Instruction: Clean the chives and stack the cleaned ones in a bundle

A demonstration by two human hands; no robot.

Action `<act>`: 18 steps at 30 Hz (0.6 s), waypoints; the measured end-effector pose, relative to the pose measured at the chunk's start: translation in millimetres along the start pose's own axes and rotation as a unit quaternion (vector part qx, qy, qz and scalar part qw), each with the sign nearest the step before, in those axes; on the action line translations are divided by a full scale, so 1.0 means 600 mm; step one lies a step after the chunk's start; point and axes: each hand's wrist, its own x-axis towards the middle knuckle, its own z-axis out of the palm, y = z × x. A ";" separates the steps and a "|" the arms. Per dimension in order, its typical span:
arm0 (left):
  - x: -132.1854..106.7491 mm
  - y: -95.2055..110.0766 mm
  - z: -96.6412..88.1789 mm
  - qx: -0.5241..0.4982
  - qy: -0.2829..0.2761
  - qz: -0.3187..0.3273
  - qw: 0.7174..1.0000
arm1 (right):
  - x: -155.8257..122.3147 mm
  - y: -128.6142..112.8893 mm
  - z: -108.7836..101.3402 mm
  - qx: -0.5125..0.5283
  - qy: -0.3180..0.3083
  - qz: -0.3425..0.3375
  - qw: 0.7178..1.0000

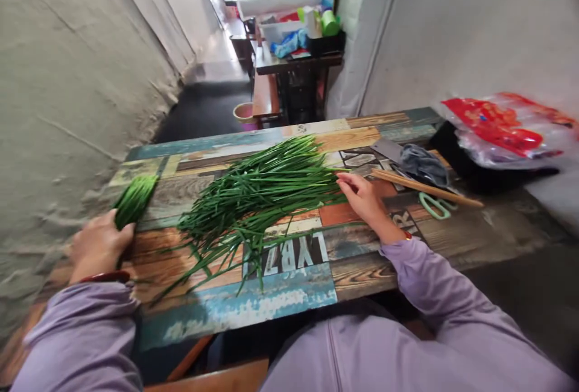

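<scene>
A bunch of garlic chives (137, 198) is gripped in my left hand (100, 240) at the table's left end, its pale cut ends pointing away from me. Across the middle of the table lies a large loose pile of garlic chives (257, 184), dark leaf tips to the left and lighter stem ends to the right. My right hand (363, 199) is at the stem ends, thumb and fingers pinched together on a chive at the pile's right edge. A few stray leaves hang out toward the table's front.
Wooden chopsticks (427, 188), green-handled scissors (435, 205), a grey cloth (423, 164) and a flat metal blade (386, 149) lie to the right. Behind them, red-printed plastic bags (506, 126) rest on a black container. Walls flank the patterned table (289, 295); another cluttered table (298, 63) stands beyond.
</scene>
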 end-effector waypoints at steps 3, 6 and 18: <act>-0.003 0.040 -0.009 0.017 0.061 -0.025 0.998 | -0.002 -0.007 0.003 -0.017 -0.015 -0.025 0.999; -0.034 0.129 -0.029 -0.092 0.123 0.059 0.986 | -0.006 -0.012 0.011 -0.021 -0.046 -0.056 0.997; -0.312 0.593 -0.041 -0.543 -0.066 0.316 0.775 | 0.029 0.024 -0.099 -0.208 -0.064 -0.102 0.971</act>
